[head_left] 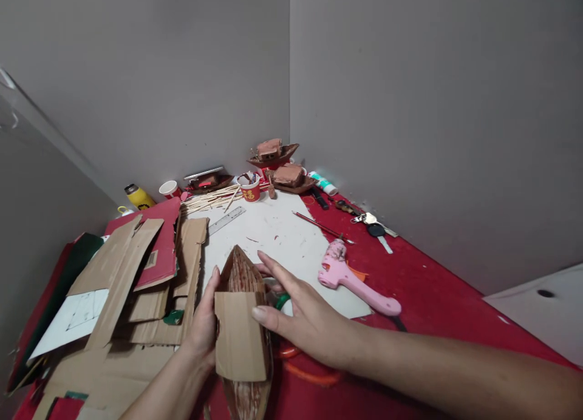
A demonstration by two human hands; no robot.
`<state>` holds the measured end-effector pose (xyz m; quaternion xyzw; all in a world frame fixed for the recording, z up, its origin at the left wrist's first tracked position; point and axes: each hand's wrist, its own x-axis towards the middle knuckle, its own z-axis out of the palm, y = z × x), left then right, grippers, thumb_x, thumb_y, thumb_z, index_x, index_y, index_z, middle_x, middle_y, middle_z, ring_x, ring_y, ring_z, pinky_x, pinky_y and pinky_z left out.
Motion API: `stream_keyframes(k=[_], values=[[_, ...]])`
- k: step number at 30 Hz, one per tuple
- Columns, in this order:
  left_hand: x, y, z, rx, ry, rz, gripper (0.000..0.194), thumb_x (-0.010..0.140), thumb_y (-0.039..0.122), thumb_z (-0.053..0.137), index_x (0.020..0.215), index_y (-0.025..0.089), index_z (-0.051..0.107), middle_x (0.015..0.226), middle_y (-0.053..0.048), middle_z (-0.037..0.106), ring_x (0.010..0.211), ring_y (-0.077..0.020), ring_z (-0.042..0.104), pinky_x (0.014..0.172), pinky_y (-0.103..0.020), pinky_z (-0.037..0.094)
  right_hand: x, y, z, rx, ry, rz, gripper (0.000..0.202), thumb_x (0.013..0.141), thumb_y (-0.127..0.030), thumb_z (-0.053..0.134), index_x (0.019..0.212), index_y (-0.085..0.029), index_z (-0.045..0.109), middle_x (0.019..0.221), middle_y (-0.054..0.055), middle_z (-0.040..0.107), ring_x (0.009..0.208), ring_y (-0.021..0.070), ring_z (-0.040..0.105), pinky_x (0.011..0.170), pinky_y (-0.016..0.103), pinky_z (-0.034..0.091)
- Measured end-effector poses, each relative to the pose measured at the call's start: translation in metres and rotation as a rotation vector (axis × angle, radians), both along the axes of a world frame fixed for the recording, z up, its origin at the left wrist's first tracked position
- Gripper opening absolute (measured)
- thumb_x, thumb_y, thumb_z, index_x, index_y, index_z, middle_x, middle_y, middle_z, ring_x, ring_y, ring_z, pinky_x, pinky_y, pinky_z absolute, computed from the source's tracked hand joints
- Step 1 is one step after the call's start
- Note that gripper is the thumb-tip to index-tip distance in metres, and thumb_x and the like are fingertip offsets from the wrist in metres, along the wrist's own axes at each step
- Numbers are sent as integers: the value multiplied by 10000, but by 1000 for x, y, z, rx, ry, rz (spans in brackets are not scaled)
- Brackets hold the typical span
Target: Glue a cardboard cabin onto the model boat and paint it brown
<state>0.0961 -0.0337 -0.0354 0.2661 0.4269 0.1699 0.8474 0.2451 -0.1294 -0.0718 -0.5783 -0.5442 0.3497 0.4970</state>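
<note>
A cardboard model boat (246, 277) with a pointed, brown-streaked hull is held upright side up in front of me, its tip away from me. A plain cardboard cover (240, 341) spans its middle. My left hand (204, 326) grips the boat's left side, thumb along the edge. On the right side, my right hand (305, 317) holds it, thumb on the cover's edge and the other fingers beyond the hull, partly hidden. Orange-handled scissors (314, 374) lie beneath my right forearm.
A pink glue gun (359, 289) lies on the red table (437, 317) at right. Cardboard pieces (122, 280) pile up at left. Behind are finished boats (289, 176), wooden sticks (212, 198), a red cup (249, 189), a ruler (226, 220), a yellow bottle (139, 196) and keys (376, 229).
</note>
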Motion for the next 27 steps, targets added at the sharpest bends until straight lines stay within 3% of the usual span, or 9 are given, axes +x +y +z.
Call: stream_keyframes(k=[6, 14, 19, 23, 27], values=[[1, -8, -2, 6, -15, 52, 561, 898, 510, 485, 1242, 90, 627, 904, -152, 763, 823, -296, 725, 816, -369, 529, -1, -2, 7, -34, 11, 52, 763, 899, -454, 549, 1512, -132, 230, 1536, 162, 321, 1411, 265, 305, 1164, 505, 227], [0, -8, 1, -13, 12, 41, 575, 902, 528, 463, 1205, 75, 647, 837, -151, 765, 782, -299, 728, 777, -371, 537, 1, 2, 6, 6, 101, 98, 690, 917, -374, 537, 1505, -144, 258, 1440, 165, 472, 1309, 269, 463, 1089, 478, 366], [-6, 11, 2, -1, -17, 59, 584, 901, 545, 454, 1177, 72, 657, 813, -138, 767, 710, -267, 726, 712, -341, 540, 8, 1, 19, -22, 57, 53, 636, 917, -418, 525, 1467, -159, 340, 1338, 164, 562, 1177, 260, 567, 946, 441, 484], [-13, 28, -6, -75, -186, -97, 699, 892, 630, 377, 1088, 34, 684, 808, -170, 758, 664, -253, 718, 629, -315, 535, 11, -2, 30, 94, -61, -39, 436, 902, -384, 560, 1292, -190, 546, 1202, 118, 647, 1072, 245, 613, 887, 401, 509], [-12, 29, -11, -94, -204, -77, 644, 904, 603, 389, 1011, 50, 702, 792, -149, 763, 693, -248, 727, 693, -321, 544, 9, -3, 26, 328, -170, -40, 145, 901, -225, 582, 1031, -191, 637, 946, 69, 690, 880, 185, 642, 784, 306, 508]])
